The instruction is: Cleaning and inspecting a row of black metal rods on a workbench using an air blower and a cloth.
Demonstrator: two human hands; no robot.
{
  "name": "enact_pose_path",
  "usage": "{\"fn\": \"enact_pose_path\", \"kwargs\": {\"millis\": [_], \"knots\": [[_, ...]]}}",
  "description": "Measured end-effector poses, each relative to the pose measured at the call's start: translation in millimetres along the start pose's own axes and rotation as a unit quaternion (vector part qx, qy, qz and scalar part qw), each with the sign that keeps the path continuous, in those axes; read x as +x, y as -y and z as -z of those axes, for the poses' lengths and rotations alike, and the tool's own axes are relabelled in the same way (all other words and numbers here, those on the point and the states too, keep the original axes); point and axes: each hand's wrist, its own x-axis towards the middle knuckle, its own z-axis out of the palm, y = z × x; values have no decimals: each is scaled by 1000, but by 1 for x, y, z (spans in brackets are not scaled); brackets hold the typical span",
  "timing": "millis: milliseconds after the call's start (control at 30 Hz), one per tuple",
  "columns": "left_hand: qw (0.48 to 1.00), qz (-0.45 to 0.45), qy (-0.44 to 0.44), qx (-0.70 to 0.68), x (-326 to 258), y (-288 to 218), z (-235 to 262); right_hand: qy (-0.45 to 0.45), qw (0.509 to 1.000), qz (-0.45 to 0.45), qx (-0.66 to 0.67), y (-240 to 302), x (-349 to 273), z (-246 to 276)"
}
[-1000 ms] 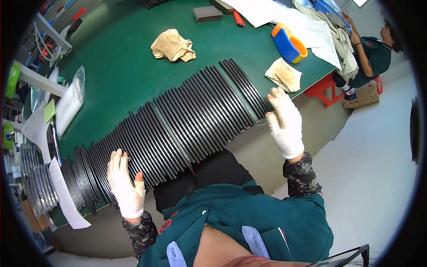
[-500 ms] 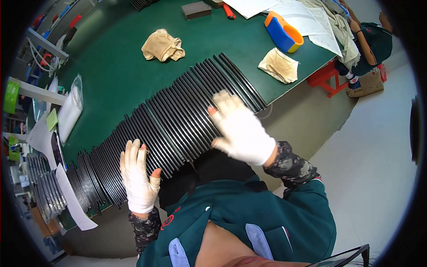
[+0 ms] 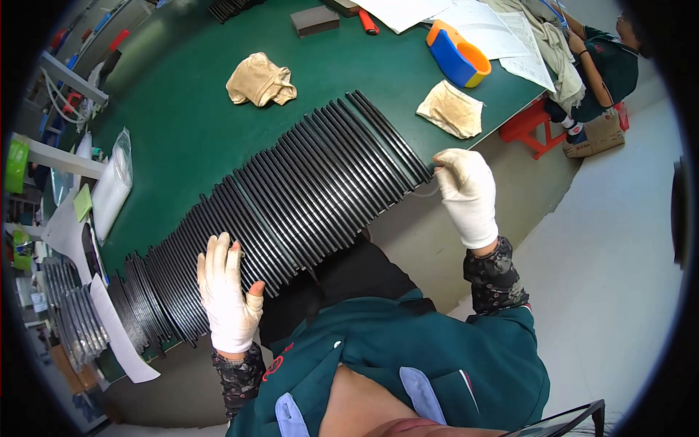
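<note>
A long row of thin black rods [image 3: 320, 167] lies side by side on the green table, running from the near left up to the table's right edge. My left hand [image 3: 227, 295], in a white glove with some fingertips bare, rests flat on the rods left of the middle, fingers stretched and thumb apart. At the right end of the row is my gloved right hand [image 3: 470, 197], its fingers curled together beside the near end of the outermost rod. Whether a rod is pinched between those fingertips is too small to tell.
Two crumpled beige cloths [image 3: 261, 79] [image 3: 451, 109] lie beyond the rods. Farther back are a blue-and-orange tape ring [image 3: 459, 54], a red-handled tool [image 3: 368, 23], a grey block [image 3: 315, 22] and papers [image 3: 484, 29]. A plastic-wrapped roll [image 3: 114, 186] stands left. A co-worker [image 3: 601, 73] sits at right.
My right hand has moved right, off the rods to the row's right end, and its fingers have curled. The rods at that end lie closer together. My left hand stays in place.
</note>
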Motion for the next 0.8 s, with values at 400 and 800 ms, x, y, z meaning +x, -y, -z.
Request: {"fn": "enact_pose_path", "kwargs": {"millis": [400, 800], "knots": [[1000, 15, 15, 6, 4, -3, 3, 93, 987, 128, -37, 25, 13, 1], [1000, 3, 7, 8, 4, -4, 2, 183, 954, 199, 130, 51, 8, 19]]}}
